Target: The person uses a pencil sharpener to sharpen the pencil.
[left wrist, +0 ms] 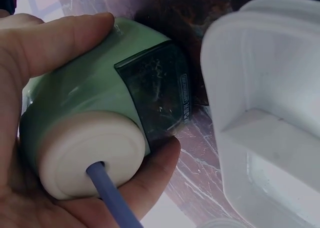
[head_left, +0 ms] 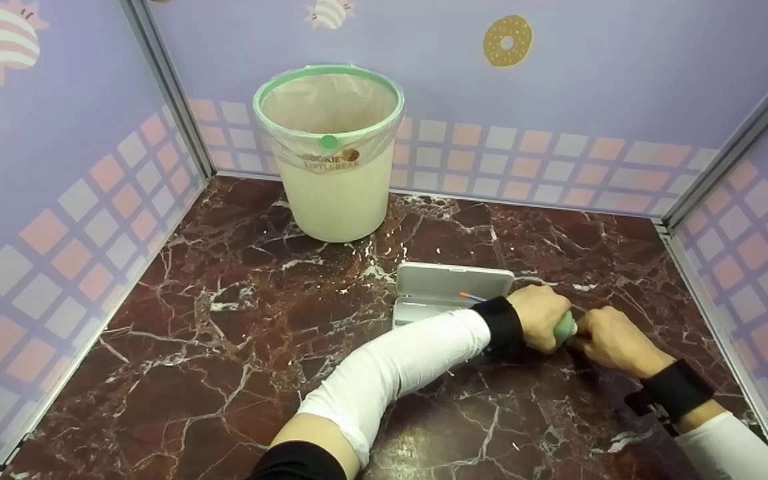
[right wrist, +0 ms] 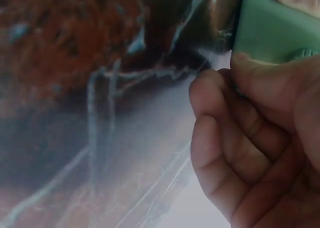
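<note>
My left hand (head_left: 543, 317) grips a green pencil sharpener (left wrist: 95, 73), thumb on one side and fingers curled beneath. It has a dark see-through shavings drawer. A purple-blue pencil (left wrist: 117, 200) stands in the hole of its pale round front. In the head view an orange-ended stick shows just left of that hand, over the open case. On the sharpener's other side, my right hand (head_left: 611, 341) has its thumb and index finger pinched together close against the green body (right wrist: 272, 33). The crank between these fingertips is mostly hidden.
A white, open-lidded pencil case (head_left: 454, 280) lies left of the left hand, partly behind the sleeve. Farther back stands a lined bin (head_left: 337, 193) with a green rim. Pale crumbs dot the dark red marbled table (head_left: 224, 373), and purple patterned panels (head_left: 557, 80) wall it in.
</note>
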{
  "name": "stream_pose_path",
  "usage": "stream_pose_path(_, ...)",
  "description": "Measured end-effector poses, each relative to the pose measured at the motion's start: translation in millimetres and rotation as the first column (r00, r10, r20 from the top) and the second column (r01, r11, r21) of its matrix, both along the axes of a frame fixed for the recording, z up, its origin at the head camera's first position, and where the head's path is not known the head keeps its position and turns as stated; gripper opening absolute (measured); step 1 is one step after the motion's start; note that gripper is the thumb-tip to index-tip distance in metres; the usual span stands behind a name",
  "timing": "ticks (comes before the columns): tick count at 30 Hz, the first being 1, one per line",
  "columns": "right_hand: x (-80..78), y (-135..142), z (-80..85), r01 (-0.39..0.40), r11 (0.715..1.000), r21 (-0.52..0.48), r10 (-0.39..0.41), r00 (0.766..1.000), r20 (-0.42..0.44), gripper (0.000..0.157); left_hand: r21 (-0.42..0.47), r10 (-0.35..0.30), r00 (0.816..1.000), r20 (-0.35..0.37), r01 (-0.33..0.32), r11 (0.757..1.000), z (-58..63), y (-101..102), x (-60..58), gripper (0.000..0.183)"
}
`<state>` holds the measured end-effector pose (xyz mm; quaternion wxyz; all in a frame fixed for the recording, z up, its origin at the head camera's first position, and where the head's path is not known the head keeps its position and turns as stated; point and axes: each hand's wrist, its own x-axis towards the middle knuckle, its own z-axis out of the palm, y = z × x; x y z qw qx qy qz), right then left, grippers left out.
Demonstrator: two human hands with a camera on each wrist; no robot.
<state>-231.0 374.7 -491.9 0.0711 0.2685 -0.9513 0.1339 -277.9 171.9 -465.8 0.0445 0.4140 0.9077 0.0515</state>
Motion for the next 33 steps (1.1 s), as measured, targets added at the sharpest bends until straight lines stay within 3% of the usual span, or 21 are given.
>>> stream_pose_path(15,22.3,-7,-4.8,-0.032,0.999,0.026,0.033,0.998,-0.057,0.046,-0.005,0.031,0.999,0.005,-0.031,0.999,1.5,0,2.9,0.024)
stream_pose_path(25,34.1,-6,8.4,-0.102,0.994,-0.029,0.1,0.994,-0.053,0.049,-0.009,0.031,0.999,0.028,-0.031,0.999,2.8,1,5.5,0.023)
stream_pose_path(33,41.1,-1,35.6,-0.054,0.996,-0.068,0.055,0.998,0.017,0.018,-0.015,0.036,0.999,0.024,-0.036,0.999,3.8,4,7.5,0.024)
